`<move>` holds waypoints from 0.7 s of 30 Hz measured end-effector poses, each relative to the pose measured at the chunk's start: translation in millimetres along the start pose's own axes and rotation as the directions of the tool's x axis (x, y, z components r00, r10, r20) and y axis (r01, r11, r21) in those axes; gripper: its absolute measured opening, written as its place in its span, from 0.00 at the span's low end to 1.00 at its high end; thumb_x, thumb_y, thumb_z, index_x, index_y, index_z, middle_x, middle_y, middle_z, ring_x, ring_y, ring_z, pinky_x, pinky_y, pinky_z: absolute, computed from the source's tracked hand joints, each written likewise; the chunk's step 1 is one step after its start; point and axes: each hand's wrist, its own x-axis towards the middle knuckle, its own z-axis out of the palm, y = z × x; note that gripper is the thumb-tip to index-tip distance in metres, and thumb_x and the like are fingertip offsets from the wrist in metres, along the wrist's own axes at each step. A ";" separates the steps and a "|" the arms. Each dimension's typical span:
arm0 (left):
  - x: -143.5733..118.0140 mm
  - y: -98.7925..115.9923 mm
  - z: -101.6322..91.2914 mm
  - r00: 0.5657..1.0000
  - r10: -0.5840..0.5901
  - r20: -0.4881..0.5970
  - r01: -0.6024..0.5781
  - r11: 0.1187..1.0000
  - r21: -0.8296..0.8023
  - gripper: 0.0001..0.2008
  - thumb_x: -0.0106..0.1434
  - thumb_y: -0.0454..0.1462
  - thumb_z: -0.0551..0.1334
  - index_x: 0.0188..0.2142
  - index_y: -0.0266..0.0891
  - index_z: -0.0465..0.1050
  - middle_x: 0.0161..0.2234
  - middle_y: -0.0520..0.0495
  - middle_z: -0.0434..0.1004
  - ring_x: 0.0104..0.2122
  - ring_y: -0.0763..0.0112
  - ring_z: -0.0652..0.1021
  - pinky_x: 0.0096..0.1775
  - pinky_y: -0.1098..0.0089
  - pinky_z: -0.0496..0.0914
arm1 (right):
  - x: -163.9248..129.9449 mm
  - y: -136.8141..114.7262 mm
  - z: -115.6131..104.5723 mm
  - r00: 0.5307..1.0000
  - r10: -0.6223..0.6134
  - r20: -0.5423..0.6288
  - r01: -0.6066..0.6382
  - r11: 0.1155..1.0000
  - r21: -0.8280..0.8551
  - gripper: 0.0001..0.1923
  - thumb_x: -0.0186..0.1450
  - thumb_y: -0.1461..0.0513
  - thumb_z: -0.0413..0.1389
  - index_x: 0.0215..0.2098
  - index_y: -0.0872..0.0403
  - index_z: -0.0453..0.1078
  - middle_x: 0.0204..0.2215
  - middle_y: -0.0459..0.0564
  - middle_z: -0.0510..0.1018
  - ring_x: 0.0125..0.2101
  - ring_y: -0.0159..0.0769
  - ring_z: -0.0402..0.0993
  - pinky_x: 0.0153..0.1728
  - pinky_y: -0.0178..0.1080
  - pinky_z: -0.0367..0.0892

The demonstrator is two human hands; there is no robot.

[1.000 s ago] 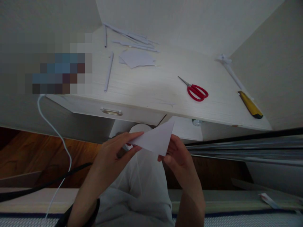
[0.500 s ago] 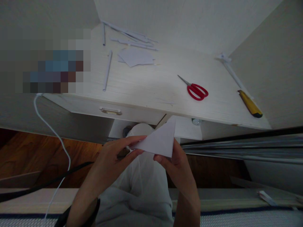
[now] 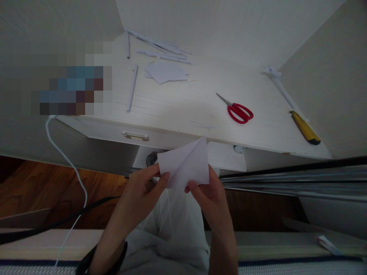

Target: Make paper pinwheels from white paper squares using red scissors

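Observation:
A white sheet of paper [image 3: 189, 162] with a diagonal crease is held between my two hands, above my lap and just in front of the desk edge. My left hand [image 3: 143, 189] pinches its left edge, thumb on top and fingers beneath. At its lower right, my right hand [image 3: 208, 194] grips the sheet with the thumb on the near edge and the fingers behind. Red-handled scissors [image 3: 239, 112] lie on the desk beyond, with the blades pointing to the far left.
On the white desk [image 3: 177, 103] are a stack of cut paper [image 3: 168, 72], several rolled paper sticks [image 3: 132, 89] and a yellow-handled cutter [image 3: 304, 128] at the right. A drawer handle [image 3: 135, 136] is on the front. A white cable [image 3: 69, 166] hangs at the left.
The paper was folded into a triangle; now it is opened out into a wider sheet showing a crease. My left hand has shifted its pinch along with the opened flap.

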 end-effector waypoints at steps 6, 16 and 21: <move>1.4 3.0 8.6 0.956 -0.294 0.015 0.260 0.819 -0.512 0.07 0.58 0.40 0.67 0.36 0.42 0.79 0.35 0.48 0.86 0.35 0.63 0.83 0.36 0.67 0.79 | -5.4 2.1 -1.3 1.000 -0.011 0.019 0.013 0.994 -0.110 0.19 0.61 0.64 0.58 0.51 0.47 0.70 0.34 0.50 0.79 0.39 0.45 0.76 0.37 0.44 0.74; -0.8 6.6 11.0 0.863 -0.491 0.124 0.441 0.608 -0.661 0.11 0.51 0.41 0.71 0.33 0.38 0.81 0.28 0.48 0.84 0.29 0.64 0.82 0.31 0.69 0.76 | -3.4 -1.2 1.0 0.994 0.108 -0.017 -0.108 0.994 0.016 0.16 0.61 0.62 0.61 0.48 0.47 0.73 0.37 0.49 0.80 0.37 0.42 0.76 0.36 0.42 0.73; -1.7 9.4 11.2 0.897 -0.418 0.147 0.420 0.697 -0.582 0.10 0.51 0.40 0.71 0.33 0.39 0.81 0.31 0.47 0.84 0.31 0.63 0.81 0.32 0.69 0.75 | 5.1 -9.3 1.4 0.995 0.097 -0.036 -0.090 0.982 0.166 0.12 0.56 0.63 0.66 0.39 0.46 0.75 0.34 0.42 0.80 0.34 0.36 0.76 0.35 0.35 0.71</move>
